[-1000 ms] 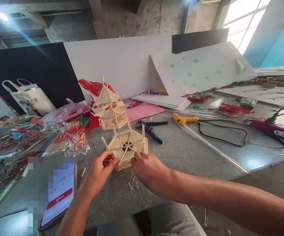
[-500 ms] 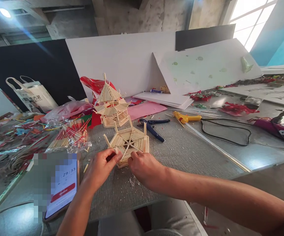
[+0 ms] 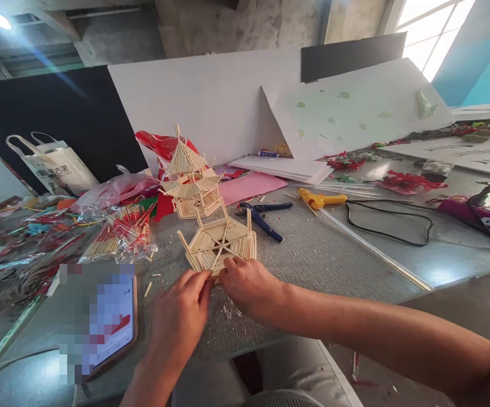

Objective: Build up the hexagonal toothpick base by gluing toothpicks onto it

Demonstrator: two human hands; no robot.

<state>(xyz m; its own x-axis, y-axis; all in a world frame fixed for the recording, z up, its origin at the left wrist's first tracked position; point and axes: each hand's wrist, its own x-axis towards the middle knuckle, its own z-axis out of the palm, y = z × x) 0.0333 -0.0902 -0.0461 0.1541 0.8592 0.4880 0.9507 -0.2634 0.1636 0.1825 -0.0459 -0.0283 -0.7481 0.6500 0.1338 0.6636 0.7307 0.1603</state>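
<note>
A hexagonal platform (image 3: 202, 240) made of thin wooden sticks lies on the grey mat, with short posts upright at its corners. My left hand (image 3: 183, 302) is closed at the near left edge, its fingertips pinching the platform beside a short corner post. Curled fingers of my right hand (image 3: 248, 285) grip the near edge just to the right; its fingertips are hidden. The two hands almost touch. Right behind the platform stands a stick pagoda (image 3: 189, 183) with tiered roofs and a pointed top.
Blue pliers (image 3: 265, 217) and a yellow glue gun (image 3: 321, 199) lie to the right, a clear rod (image 3: 372, 249) beside them. On the left are a phone (image 3: 113, 328), a plastic bag of sticks (image 3: 121, 232) and a tote bag (image 3: 60, 167). A purple power strip (image 3: 473, 212) sits far right.
My left hand has shifted down and right, turning so its back shows more and its fingers come over the platform's near edge. My right hand has barely moved. The view has shifted slightly.
</note>
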